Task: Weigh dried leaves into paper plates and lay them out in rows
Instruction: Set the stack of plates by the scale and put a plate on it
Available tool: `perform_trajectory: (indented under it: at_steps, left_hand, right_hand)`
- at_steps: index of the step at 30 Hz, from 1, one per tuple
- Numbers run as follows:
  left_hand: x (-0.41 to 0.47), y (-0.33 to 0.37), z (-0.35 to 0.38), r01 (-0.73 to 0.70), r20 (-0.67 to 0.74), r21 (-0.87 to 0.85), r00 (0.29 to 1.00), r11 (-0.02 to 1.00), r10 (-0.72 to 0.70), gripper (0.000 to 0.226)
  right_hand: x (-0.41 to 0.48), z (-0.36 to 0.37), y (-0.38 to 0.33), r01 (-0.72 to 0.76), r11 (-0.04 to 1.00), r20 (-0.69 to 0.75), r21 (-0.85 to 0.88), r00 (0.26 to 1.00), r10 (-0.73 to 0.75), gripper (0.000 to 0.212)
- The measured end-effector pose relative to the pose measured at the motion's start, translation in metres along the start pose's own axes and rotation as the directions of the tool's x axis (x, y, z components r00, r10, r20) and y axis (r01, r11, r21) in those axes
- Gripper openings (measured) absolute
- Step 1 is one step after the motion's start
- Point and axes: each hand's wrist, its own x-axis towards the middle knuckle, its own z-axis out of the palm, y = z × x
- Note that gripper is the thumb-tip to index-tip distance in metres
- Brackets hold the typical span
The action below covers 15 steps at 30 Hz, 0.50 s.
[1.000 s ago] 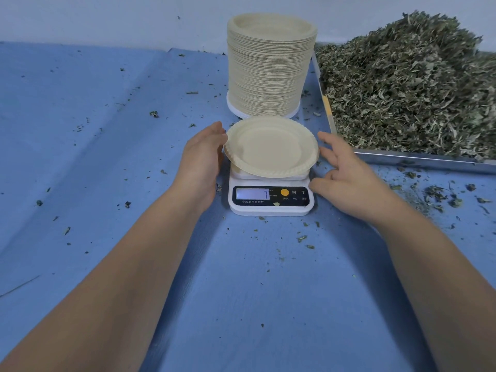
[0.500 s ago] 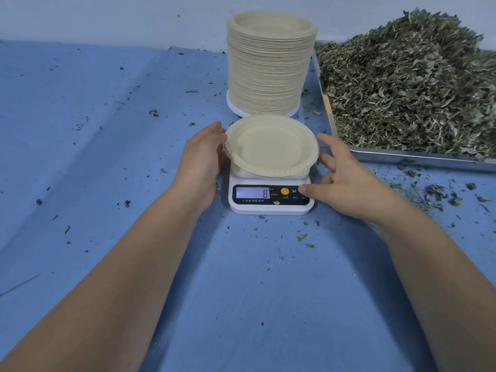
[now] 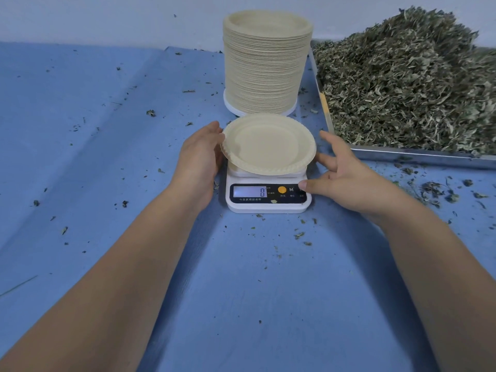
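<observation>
An empty cream paper plate (image 3: 267, 145) lies on a small white kitchen scale (image 3: 268, 196) whose display reads 0. My left hand (image 3: 200, 159) rests flat against the plate's left rim, fingers straight. My right hand (image 3: 346, 178) is at the scale's right side, its thumb pressing the rightmost button on the front panel while the fingers spread near the plate's right edge. A tall stack of paper plates (image 3: 267, 65) stands just behind the scale. A big heap of dried green leaves (image 3: 410, 87) fills a metal tray (image 3: 418, 155) at the right.
The blue table cover (image 3: 102, 146) carries scattered leaf crumbs, densest in front of the tray (image 3: 434, 191) and below the scale. A pale wall runs along the back. The tray's front rim lies close to my right wrist.
My right hand slid in from beside the plate and its thumb came onto the scale's right button. The display went from 7 or 8 to 0. My left hand stayed put.
</observation>
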Motion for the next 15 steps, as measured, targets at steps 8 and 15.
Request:
perform_trajectory:
  at_steps: [8,15]
  left_hand:
    - [-0.0011,0.0008,0.0022,-0.015,-0.008,-0.009,1.0,1.0,0.015,0.044]
    - [-0.0024,0.0015,0.0021,-0.018,0.0,0.015,1.0,1.0,0.018,0.049]
  right_hand:
    - [0.0016,-0.0051,0.0043,-0.028,1.0,0.011,-0.005,1.0,0.028,0.101]
    - [0.0026,-0.0036,0.0053,-0.041,0.999,0.01,0.001,0.999,0.041,0.097]
